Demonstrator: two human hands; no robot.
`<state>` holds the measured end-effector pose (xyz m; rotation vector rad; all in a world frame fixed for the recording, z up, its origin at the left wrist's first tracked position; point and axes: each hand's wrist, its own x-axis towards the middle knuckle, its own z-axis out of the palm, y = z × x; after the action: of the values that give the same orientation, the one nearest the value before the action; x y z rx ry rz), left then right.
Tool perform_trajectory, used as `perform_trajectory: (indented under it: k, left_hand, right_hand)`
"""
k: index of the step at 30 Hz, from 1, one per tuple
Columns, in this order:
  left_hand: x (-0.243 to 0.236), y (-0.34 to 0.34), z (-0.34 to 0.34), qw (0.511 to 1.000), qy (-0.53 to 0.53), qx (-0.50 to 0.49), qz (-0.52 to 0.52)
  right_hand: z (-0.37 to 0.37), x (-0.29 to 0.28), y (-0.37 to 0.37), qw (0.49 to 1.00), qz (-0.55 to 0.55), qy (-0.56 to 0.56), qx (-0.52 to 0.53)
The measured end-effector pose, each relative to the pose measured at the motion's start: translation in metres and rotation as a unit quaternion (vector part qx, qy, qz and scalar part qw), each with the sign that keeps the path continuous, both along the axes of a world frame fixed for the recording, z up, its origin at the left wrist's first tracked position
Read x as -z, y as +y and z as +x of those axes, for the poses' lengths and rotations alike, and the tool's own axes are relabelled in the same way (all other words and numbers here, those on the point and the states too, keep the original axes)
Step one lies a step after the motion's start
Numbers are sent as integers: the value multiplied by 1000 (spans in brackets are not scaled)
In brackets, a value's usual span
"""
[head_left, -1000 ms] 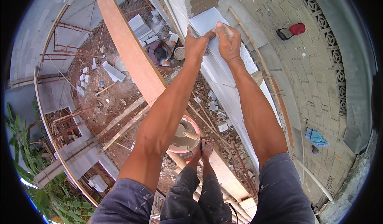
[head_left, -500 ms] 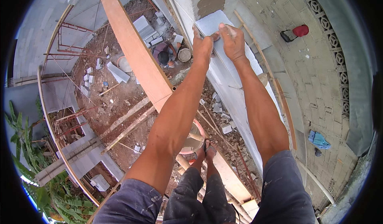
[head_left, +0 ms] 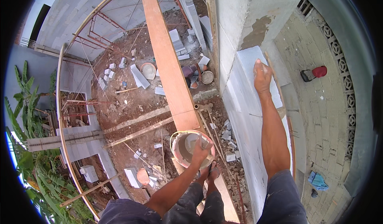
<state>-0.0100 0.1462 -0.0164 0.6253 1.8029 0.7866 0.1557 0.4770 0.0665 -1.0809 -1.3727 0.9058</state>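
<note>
A pale grey lightweight block (head_left: 247, 55) lies on top of the block wall (head_left: 244, 100), its far end against the concrete column. My right hand (head_left: 262, 75) is on this block with its fingers bent against it. Low in the middle, my left hand (head_left: 202, 149) reaches into a bucket (head_left: 179, 151) with a yellow handle and grey mortar inside. Its fingers are curled; whatever they hold is hidden. The bucket stands on the plank by my feet.
A concrete column (head_left: 231, 22) with a wet mortar patch rises ahead. A long wooden plank (head_left: 165, 56) spans the ground far below. Under it a person (head_left: 191, 74) crouches beside a mortar bucket (head_left: 207, 77). Loose blocks (head_left: 139, 76) lie about. A paved strip (head_left: 315, 116) runs at the right.
My left hand has left the block and come down to the bucket. My right hand stays on the block. The view has shifted, so the scene sits farther right and the bucket is uncovered.
</note>
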Motion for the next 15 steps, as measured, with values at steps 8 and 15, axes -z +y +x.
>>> perform_trajectory:
  k: [8,15]
  left_hand:
    - [-26,-242,-55,953,77,166,-241]
    - [-72,-292,-68,924,25,213,-318]
  right_hand:
    - [-22,1,2,987,-43,-154,6]
    - [-9,-22,-43,820,-10,-567,72]
